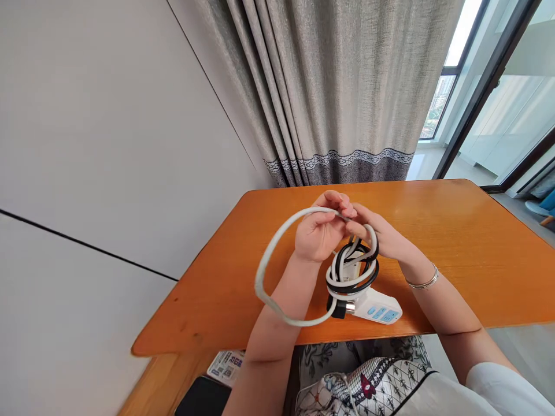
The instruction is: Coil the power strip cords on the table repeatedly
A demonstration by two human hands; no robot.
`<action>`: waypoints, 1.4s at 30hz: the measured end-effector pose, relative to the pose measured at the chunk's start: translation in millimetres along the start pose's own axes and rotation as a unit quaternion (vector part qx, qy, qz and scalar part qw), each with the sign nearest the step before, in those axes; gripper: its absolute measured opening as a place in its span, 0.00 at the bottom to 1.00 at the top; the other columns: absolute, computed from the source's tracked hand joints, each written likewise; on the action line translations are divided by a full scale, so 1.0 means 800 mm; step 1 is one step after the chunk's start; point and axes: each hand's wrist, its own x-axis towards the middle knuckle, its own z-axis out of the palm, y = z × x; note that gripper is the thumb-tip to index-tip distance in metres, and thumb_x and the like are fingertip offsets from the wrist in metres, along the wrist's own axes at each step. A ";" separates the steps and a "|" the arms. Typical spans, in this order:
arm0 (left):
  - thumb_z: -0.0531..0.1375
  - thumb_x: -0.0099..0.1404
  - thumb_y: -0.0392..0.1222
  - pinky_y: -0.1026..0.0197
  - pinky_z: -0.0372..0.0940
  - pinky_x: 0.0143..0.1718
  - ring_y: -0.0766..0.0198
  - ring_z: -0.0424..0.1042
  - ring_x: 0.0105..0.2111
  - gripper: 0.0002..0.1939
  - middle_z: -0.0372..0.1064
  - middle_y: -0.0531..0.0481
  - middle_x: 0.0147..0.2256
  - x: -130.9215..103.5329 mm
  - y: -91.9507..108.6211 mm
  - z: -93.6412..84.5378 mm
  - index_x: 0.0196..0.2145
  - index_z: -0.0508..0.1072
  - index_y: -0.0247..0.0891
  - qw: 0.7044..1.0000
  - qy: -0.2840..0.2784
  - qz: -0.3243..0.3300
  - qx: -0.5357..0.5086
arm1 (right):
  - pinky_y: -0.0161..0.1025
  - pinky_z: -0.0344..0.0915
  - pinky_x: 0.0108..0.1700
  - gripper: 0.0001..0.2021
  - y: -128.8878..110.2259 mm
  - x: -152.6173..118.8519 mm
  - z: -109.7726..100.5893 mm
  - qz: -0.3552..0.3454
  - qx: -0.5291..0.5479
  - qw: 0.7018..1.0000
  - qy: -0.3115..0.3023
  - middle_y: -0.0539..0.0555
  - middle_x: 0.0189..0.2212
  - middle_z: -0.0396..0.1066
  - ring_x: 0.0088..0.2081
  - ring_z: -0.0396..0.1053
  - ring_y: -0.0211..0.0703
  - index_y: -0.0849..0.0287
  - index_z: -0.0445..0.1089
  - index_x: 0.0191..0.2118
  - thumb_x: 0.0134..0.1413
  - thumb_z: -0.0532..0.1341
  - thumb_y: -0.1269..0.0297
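Cable (260, 277) in hands (318, 234) (381, 234), blue labels (381, 314) illegible

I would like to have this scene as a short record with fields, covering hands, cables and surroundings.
left hand: thumb and fingers pinch the white cable
right hand: beside the left, near the top of the coil; exact grip unclear
coil: white and black strands
power strip: white, blue markings, partly behind the coil
table: orange-brown
backdrop: grey curtain
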 end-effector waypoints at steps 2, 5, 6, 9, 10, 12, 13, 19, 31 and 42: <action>0.61 0.49 0.33 0.56 0.68 0.49 0.61 0.73 0.41 0.11 0.72 0.49 0.38 0.005 -0.007 -0.005 0.32 0.75 0.41 0.999 -0.002 0.020 0.036 | 0.38 0.62 0.34 0.20 -0.003 -0.001 -0.006 0.047 -0.127 0.991 -0.025 0.52 0.30 0.73 0.29 0.69 0.42 0.55 0.69 0.48 0.67 0.53 0.45; 0.63 0.50 0.33 0.53 0.65 0.56 0.56 0.74 0.49 0.15 0.77 0.47 0.44 0.024 -0.024 -0.029 0.38 0.78 0.38 0.997 -0.033 -0.019 0.065 | 0.37 0.57 0.33 0.16 -0.002 0.000 -0.020 0.093 -0.264 0.960 0.021 0.53 0.27 0.72 0.27 0.68 0.43 0.55 0.69 0.43 0.69 0.52 0.50; 0.63 0.52 0.35 0.51 0.65 0.57 0.54 0.75 0.49 0.15 0.77 0.45 0.45 0.031 -0.032 -0.040 0.40 0.78 0.37 0.996 -0.042 -0.053 0.062 | 0.37 0.56 0.33 0.16 0.000 0.001 -0.026 0.107 -0.291 0.950 0.042 0.54 0.27 0.73 0.28 0.69 0.44 0.55 0.69 0.42 0.70 0.51 0.51; 0.60 0.60 0.44 0.50 0.63 0.58 0.53 0.76 0.49 0.15 0.79 0.42 0.45 0.050 -0.071 -0.076 0.42 0.79 0.36 0.987 -0.028 -0.153 0.028 | 0.38 0.54 0.33 0.16 0.008 0.005 -0.045 0.145 -0.357 0.917 0.106 0.57 0.28 0.74 0.30 0.70 0.48 0.55 0.70 0.39 0.70 0.50 0.51; 0.59 0.63 0.48 0.50 0.62 0.59 0.52 0.75 0.50 0.17 0.79 0.42 0.46 0.053 -0.089 -0.085 0.43 0.79 0.36 0.983 -0.015 -0.181 0.019 | 0.38 0.54 0.32 0.17 0.010 0.005 -0.050 0.153 -0.370 0.908 0.125 0.57 0.28 0.74 0.31 0.70 0.49 0.55 0.70 0.40 0.70 0.50 0.51; 0.56 0.66 0.57 0.51 0.60 0.60 0.51 0.73 0.54 0.23 0.79 0.41 0.48 0.053 -0.126 -0.095 0.46 0.79 0.37 0.973 -0.015 -0.230 0.025 | 0.38 0.52 0.32 0.16 0.013 0.006 -0.059 0.156 -0.383 0.897 0.158 0.57 0.28 0.74 0.31 0.70 0.50 0.54 0.71 0.41 0.69 0.50 0.51; 0.56 0.66 0.62 0.51 0.59 0.61 0.50 0.72 0.56 0.27 0.79 0.40 0.48 0.051 -0.144 -0.095 0.46 0.79 0.36 0.971 -0.029 -0.234 0.031 | 0.38 0.52 0.32 0.16 0.014 0.006 -0.062 0.154 -0.383 0.894 0.174 0.57 0.27 0.74 0.30 0.69 0.50 0.54 0.71 0.42 0.69 0.51 0.51; 0.57 0.51 0.80 0.48 0.59 0.61 0.43 0.70 0.58 0.46 0.79 0.40 0.49 0.034 -0.188 -0.077 0.48 0.78 0.36 0.958 -0.147 -0.243 0.038 | 0.37 0.53 0.32 0.15 0.023 0.004 -0.071 0.121 -0.290 0.909 0.274 0.50 0.21 0.66 0.24 0.61 0.43 0.52 0.72 0.40 0.67 0.52 0.50; 0.56 0.39 0.87 0.37 0.56 0.61 0.31 0.64 0.62 0.61 0.72 0.32 0.55 -0.004 -0.177 -0.042 0.58 0.71 0.37 0.928 -0.186 -0.292 -0.139 | 0.33 0.58 0.25 0.08 0.051 0.015 -0.112 -0.044 -0.018 0.876 0.481 0.42 0.19 0.57 0.20 0.59 0.33 0.55 0.69 0.38 0.60 0.56 0.58; 0.76 0.41 0.45 0.51 0.71 0.41 0.50 0.80 0.34 0.37 0.79 0.45 0.35 -0.005 -0.208 -0.080 0.49 0.71 0.38 0.944 -0.064 -0.319 -0.057 | 0.34 0.58 0.29 0.10 0.138 0.026 -0.128 0.146 0.003 0.871 0.468 0.41 0.20 0.59 0.22 0.59 0.35 0.59 0.67 0.42 0.55 0.57 0.62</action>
